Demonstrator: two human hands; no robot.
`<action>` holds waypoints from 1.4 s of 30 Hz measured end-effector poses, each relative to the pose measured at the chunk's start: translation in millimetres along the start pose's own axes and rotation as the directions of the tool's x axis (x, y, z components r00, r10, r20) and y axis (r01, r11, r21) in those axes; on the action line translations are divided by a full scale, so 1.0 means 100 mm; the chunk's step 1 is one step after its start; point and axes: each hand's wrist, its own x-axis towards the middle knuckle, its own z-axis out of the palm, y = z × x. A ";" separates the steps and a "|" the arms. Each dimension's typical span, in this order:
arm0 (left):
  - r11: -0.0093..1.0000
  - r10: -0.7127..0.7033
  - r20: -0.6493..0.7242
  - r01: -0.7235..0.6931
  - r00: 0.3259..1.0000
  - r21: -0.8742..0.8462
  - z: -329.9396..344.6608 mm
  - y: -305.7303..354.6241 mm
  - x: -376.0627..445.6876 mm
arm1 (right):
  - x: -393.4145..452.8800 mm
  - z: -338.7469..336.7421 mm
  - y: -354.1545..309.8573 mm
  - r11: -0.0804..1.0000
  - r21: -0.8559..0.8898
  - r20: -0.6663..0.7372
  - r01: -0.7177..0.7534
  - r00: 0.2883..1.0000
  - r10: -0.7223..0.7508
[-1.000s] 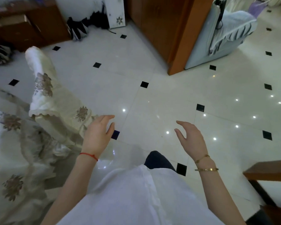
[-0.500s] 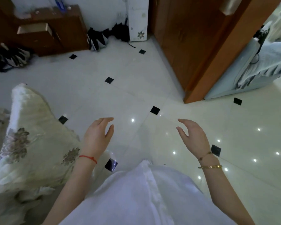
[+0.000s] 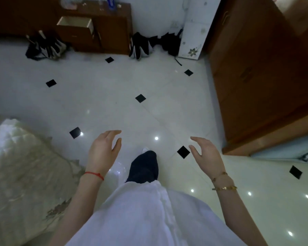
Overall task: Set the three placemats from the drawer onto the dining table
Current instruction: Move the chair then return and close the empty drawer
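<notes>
Drawer-wise, one pale-lined wooden drawer (image 3: 76,23) juts open from the dark brown wooden cabinet (image 3: 103,31); its contents cannot be told. Well short of that cabinet, the left hand (image 3: 103,151) and right hand (image 3: 207,157) hang with loosely spread fingers, gripping nothing, over the glossy white tiled floor (image 3: 114,103).
</notes>
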 end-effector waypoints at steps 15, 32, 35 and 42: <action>1.000 -0.001 -0.105 0.002 0.995 0.008 -0.14 -0.16 3.57 | 3.72 -0.37 -0.50 0.997 0.017 -0.031 0.076 0.997 -0.076; 0.962 -0.268 -0.241 0.272 0.933 -0.017 -0.11 -0.74 6.95 | 8.14 -0.35 -1.33 0.943 0.030 0.105 0.331 0.937 -0.332; 0.939 -0.337 -0.278 0.344 0.899 -0.025 -0.20 -0.92 7.30 | 8.76 -0.29 -1.63 0.916 0.029 0.137 0.399 0.907 -0.399; 0.883 -0.459 -0.333 0.466 0.824 -0.063 -0.27 -1.61 8.03 | 9.90 0.22 -2.26 0.875 0.037 0.250 0.483 0.843 -0.476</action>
